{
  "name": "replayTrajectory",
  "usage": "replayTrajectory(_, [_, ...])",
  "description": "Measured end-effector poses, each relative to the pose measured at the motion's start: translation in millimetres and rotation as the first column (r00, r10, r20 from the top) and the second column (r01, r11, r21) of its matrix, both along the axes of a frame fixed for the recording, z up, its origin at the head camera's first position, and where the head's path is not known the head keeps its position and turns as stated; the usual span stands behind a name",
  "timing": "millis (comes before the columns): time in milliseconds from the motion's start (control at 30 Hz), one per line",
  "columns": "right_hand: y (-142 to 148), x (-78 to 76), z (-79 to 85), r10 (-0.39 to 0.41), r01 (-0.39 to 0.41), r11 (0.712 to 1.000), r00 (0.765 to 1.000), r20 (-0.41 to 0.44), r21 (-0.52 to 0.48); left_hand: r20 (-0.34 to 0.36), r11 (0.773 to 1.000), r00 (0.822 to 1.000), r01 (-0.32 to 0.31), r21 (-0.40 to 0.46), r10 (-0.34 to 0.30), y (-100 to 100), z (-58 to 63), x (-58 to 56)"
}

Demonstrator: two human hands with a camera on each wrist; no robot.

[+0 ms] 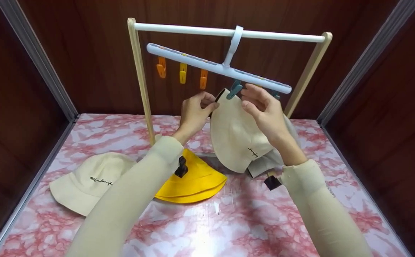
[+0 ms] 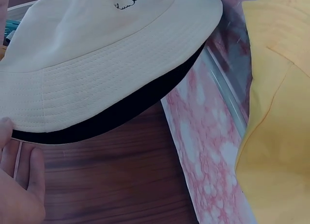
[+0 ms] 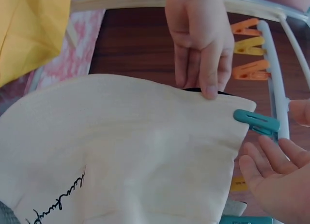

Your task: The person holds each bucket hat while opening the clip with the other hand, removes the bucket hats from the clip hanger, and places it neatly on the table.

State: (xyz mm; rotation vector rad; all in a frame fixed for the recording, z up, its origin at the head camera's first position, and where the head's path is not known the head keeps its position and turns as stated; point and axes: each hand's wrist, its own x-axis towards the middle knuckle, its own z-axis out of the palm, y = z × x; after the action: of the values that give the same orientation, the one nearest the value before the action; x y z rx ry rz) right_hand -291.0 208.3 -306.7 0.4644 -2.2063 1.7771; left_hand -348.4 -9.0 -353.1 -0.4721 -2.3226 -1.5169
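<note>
A cream bucket hat point(image 1: 234, 132) with dark script on it hangs from a teal clip point(image 1: 234, 91) on the light-blue hanger point(image 1: 204, 65). Its brim edge is pinched by my left hand point(image 1: 196, 109) between thumb and fingers, and the dark underside of the brim point(image 2: 140, 98) shows in the left wrist view. Close beside the teal clip, my right hand point(image 1: 264, 110) holds nothing, its fingers and thumb spread apart. In the right wrist view the clip point(image 3: 256, 121) bites the hat's brim corner. Behind this hat is a grey hat point(image 1: 270, 160), mostly hidden.
The hanger tilts down to the right from a white rod point(image 1: 189, 30) on a wooden-legged rack point(image 1: 141, 75). Orange point(image 1: 203, 79) and yellow clips point(image 1: 183, 73) dangle at its left. A yellow hat point(image 1: 193, 178) and another cream hat point(image 1: 82, 182) lie on the pink marbled table point(image 1: 179, 228).
</note>
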Motion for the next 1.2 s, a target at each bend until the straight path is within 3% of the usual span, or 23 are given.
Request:
replayTrajectory(200, [-6, -8.7, -2.1, -0.027, 0.028, 0.998, 0.999, 0.019, -0.061, 0.011, 1.0, 1.0, -0.001, 0.006, 0.001, 2, 0.1, 1.7])
replayTrajectory(400, [-9, -14.9, -0.6, -0.052, 0.053, 0.998, 0.997, 0.052, -0.026, 0.01, 1.0, 1.0, -0.011, 0.001, 0.011, 3, 0.1, 1.8])
replayTrajectory(600, [-11, -26.8, 1.0, -0.026, 0.028, 0.999, 0.994, 0.107, -0.019, 0.005, 1.0, 1.0, -0.01, 0.004, 0.01, 4, -1.0, 0.8])
replayTrajectory(767, [-12, -33.8, 0.5, 0.066, -0.052, 0.991, 0.992, 0.111, -0.125, 0.007, 1.0, 1.0, -0.004, 0.013, 0.004, 5, -1.5, 1.1])
replayTrajectory(933, [-15, -36.3, -1.5, 0.168, -0.133, 0.953, 0.979, 0.112, -0.271, -0.005, 1.0, 1.0, -0.011, 0.014, 0.012, 5, -1.2, 2.7])
replayTrajectory(1200, [-18, -38.5, -3.5, 0.2, -0.131, 0.915, 0.969, 0.147, -0.381, -0.021, 1.0, 1.0, -0.013, 0.012, 0.013, 3, -0.6, 6.5])
